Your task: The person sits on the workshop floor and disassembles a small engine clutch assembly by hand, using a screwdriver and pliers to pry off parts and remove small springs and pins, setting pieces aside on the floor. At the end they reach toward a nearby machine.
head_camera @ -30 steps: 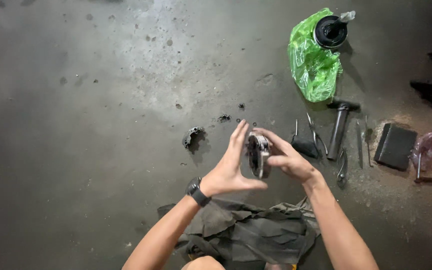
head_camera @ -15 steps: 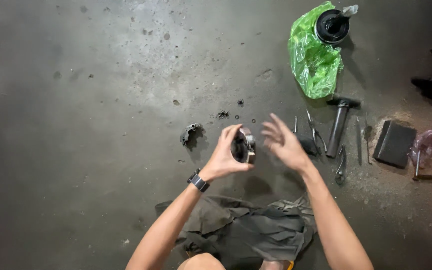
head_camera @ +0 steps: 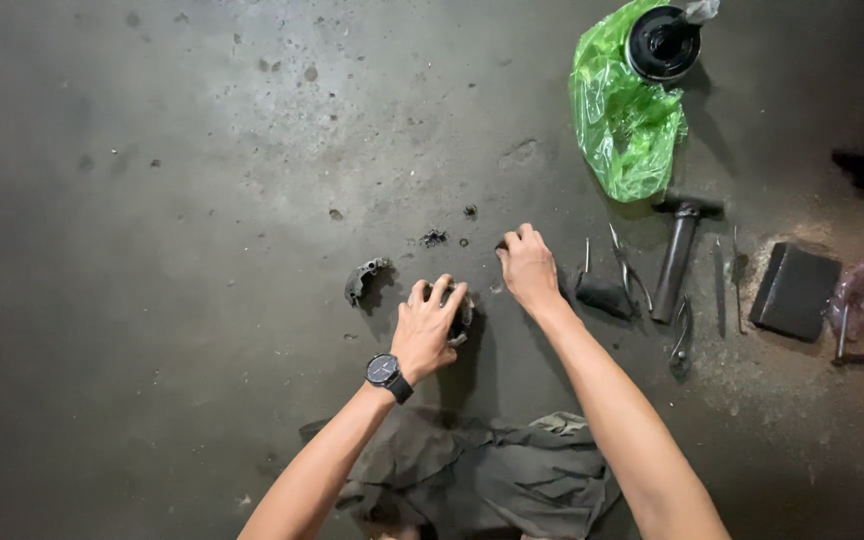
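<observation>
My left hand [head_camera: 430, 325], with a black watch on the wrist, presses down on a round dark metal part [head_camera: 463, 318] resting on the concrete floor; the hand covers most of the part. My right hand [head_camera: 530, 268] is lowered to the floor a little to the right. Its curled fingertips are at a small dark piece [head_camera: 502, 243], and I cannot tell whether they grip it.
A curved metal fragment [head_camera: 362, 280] and small dark bits [head_camera: 435, 238] lie to the left. To the right lie a black wedge [head_camera: 602, 295], pliers [head_camera: 627, 270], a hammer [head_camera: 677, 255] and a dark block [head_camera: 794, 290]. A green bag [head_camera: 624, 120] with a black round container [head_camera: 664, 43] sits farther back. A grey cloth [head_camera: 492, 475] covers my lap.
Both hands held the round part in the air; the right hand let go, the left lowered the part to the floor, and the right reached down to the small dark piece.
</observation>
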